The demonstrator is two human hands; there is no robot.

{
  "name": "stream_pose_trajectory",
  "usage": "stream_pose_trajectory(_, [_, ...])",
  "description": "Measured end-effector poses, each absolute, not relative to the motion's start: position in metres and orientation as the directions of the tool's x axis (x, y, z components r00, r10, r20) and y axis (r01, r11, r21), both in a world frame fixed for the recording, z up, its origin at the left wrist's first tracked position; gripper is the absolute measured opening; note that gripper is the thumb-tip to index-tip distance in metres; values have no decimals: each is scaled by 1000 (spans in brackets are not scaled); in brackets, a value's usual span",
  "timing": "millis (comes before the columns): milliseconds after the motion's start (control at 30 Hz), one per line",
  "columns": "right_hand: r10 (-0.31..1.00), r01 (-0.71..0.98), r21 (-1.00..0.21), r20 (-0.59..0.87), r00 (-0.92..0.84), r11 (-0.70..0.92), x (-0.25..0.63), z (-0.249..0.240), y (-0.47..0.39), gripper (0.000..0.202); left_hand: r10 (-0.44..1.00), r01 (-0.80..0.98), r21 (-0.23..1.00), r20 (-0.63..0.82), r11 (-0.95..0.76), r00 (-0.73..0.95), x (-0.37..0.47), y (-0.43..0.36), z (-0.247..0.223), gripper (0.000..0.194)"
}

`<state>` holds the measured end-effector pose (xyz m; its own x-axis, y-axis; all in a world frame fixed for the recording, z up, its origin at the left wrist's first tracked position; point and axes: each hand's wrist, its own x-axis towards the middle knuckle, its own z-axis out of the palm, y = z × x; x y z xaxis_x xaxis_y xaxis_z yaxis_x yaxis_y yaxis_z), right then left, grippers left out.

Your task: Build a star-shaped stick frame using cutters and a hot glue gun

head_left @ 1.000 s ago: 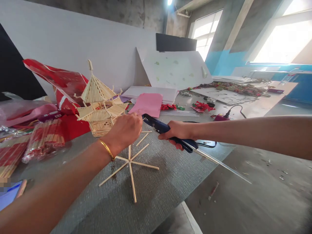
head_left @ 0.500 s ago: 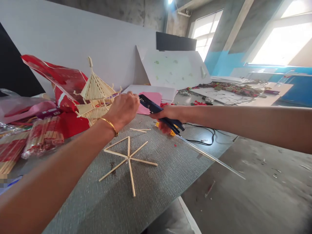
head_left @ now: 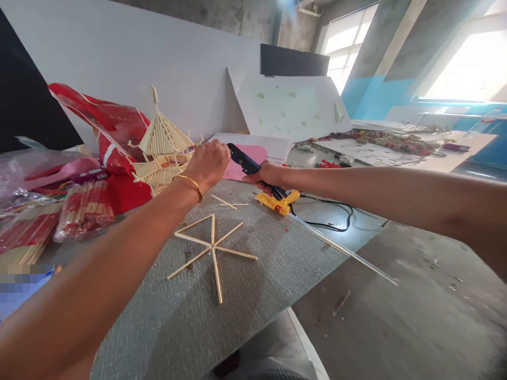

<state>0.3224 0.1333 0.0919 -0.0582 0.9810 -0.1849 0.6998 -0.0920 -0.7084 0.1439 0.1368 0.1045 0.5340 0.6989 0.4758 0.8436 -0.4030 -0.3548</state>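
My right hand (head_left: 267, 177) is closed round the handles of a dark blue plier-like cutter (head_left: 242, 158), whose head points left. My left hand (head_left: 209, 163), with a gold bangle on its wrist, is closed right at the cutter's head; whatever it pinches is hidden by the fingers. Below on the table, thin wooden sticks (head_left: 217, 274) meet at one centre like spokes, with another stick (head_left: 194, 223) joining two outer ends. Two short sticks (head_left: 233, 204) lie crossed nearby. A yellow glue gun (head_left: 277, 203) with a long clear glue stick (head_left: 344, 247) rests beneath my right hand.
A wooden stick pavilion model (head_left: 164, 137) stands behind my left hand. Bundled sticks (head_left: 85, 208) in plastic and a red bag (head_left: 119, 124) lie left. Pink paper (head_left: 247, 158) lies behind the cutter. A black cord (head_left: 350, 211) curls near the table's right edge.
The cutter's handles are closer together, and my right hand sits slightly higher, uncovering more of the glue gun. The two short sticks now cross differently. The view has shifted slightly.
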Motion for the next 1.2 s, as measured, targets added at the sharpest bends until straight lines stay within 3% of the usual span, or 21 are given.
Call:
stream_pose_trajectory(167, [978, 732, -675, -197, -62, -90, 331, 96, 139, 38, 701, 844, -349, 473, -407, 534, 148, 132, 100, 32])
stream_pose_trajectory(333, [936, 615, -773, -317, -156, -159, 332, 102, 136, 43, 682, 848, -368, 506, -382, 527, 147, 131, 111, 32])
stream_pose_trajectory(533, [966, 628, -764, -247, -72, -149, 328, 92, 134, 46, 690, 833, -392, 476, -390, 546, 148, 136, 110, 35])
stream_pose_trajectory(733, [992, 748, -660, -124, -16, -71, 324, 76, 146, 45, 712, 821, -368, 417, -437, 566, 151, 150, 98, 37])
stream_pose_trajectory(1033, [983, 801, -591, -183, -17, -96, 337, 91, 150, 41, 726, 844, -295, 431, -447, 536, 152, 156, 88, 32])
stream_pose_trajectory(1200, [974, 710, -690, -227, -24, -143, 337, 100, 142, 43, 717, 857, -234, 473, -458, 512, 152, 154, 102, 30])
